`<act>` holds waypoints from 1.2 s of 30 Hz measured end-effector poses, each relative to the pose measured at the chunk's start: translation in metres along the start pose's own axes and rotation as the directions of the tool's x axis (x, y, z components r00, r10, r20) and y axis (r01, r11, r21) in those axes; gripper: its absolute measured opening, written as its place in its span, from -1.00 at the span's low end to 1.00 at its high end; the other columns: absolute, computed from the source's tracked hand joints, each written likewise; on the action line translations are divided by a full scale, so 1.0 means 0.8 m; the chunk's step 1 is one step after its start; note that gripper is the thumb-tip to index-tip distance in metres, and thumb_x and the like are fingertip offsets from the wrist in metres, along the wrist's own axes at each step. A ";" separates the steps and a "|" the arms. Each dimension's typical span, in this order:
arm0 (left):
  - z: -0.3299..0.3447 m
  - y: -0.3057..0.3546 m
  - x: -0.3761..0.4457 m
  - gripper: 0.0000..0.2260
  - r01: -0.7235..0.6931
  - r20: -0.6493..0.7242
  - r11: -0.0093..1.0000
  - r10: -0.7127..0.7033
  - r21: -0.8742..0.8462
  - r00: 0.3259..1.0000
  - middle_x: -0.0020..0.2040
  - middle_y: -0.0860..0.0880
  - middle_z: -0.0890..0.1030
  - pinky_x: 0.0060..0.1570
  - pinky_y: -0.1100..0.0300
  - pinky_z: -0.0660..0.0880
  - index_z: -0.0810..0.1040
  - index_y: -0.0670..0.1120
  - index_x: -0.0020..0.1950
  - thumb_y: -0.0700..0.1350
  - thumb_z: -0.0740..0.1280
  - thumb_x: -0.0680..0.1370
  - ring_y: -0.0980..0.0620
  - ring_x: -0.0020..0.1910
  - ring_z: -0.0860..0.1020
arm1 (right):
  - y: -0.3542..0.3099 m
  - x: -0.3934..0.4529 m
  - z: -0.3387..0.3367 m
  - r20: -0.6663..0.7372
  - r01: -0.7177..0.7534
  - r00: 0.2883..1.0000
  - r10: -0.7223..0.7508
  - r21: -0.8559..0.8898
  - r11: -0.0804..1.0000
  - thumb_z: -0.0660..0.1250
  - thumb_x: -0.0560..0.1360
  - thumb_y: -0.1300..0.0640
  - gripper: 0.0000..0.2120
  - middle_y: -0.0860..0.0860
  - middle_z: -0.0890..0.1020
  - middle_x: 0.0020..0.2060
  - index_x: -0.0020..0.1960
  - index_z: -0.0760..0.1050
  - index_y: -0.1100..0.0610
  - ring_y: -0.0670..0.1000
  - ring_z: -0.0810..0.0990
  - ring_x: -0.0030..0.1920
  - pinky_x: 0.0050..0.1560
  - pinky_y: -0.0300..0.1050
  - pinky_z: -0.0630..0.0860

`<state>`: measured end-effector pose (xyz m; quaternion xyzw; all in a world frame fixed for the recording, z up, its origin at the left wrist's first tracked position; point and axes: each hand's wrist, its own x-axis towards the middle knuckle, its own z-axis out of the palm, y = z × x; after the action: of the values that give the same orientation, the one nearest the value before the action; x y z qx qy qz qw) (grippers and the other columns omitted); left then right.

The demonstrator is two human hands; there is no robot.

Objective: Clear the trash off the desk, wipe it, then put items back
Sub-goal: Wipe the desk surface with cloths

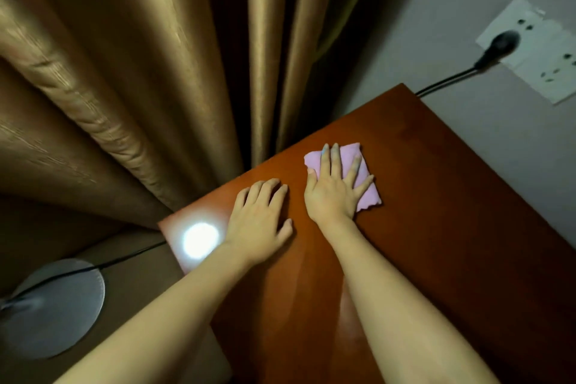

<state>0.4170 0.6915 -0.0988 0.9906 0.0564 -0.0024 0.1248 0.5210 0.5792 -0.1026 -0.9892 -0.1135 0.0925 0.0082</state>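
On the surface (pixel 420 227), your right hand (pixel 335 188) presses flat on the cloth (pixel 350 154), left hand (pixel 260 217) resting empty; it's soft, so pinch an edge.

Both hands flat — fingers straight.

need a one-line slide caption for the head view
Right hand presses a folded pink cloth flat on the bare reddish wooden desk; left hand rests beside it.
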 end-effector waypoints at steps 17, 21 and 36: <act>-0.016 -0.035 -0.010 -0.41 0.175 0.002 0.985 -0.175 0.008 0.985 0.13 -0.16 0.58 0.02 0.02 0.52 0.56 -0.22 0.20 0.14 0.10 0.37 -0.14 0.08 0.57 | -0.049 0.012 -0.004 0.030 0.204 0.979 -0.203 -0.055 0.977 -0.19 0.62 -0.15 -0.45 -0.03 -0.15 0.55 0.55 -0.25 -0.04 0.18 -0.25 0.52 0.41 0.37 -0.22; -0.013 -0.011 -0.026 -0.42 0.155 0.029 0.988 -0.155 0.020 0.987 0.13 -0.16 0.58 0.02 0.03 0.53 0.58 -0.21 0.18 0.14 0.11 0.37 -0.13 0.08 0.57 | -0.022 -0.016 -0.002 0.039 0.191 0.981 -0.190 -0.050 0.980 -0.20 0.61 -0.17 -0.44 -0.04 -0.16 0.55 0.54 -0.27 -0.04 0.16 -0.27 0.52 0.41 0.34 -0.24; 0.028 0.187 -0.125 -0.43 -0.024 0.171 0.999 0.018 0.035 0.985 0.45 -0.13 0.30 0.38 -0.03 0.21 0.26 -0.17 0.48 0.09 0.16 0.54 -0.12 0.43 0.27 | 0.181 -0.175 0.027 0.022 0.010 1.000 -0.010 0.008 1.000 -0.28 0.59 -0.19 -0.42 -0.01 -0.16 0.55 0.54 -0.27 0.02 0.15 -0.24 0.53 0.43 0.33 -0.21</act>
<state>0.3344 0.5304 -0.0818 0.9894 0.0348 -0.0869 0.1110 0.4157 0.4063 -0.1039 -0.9875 -0.1180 0.1040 0.0112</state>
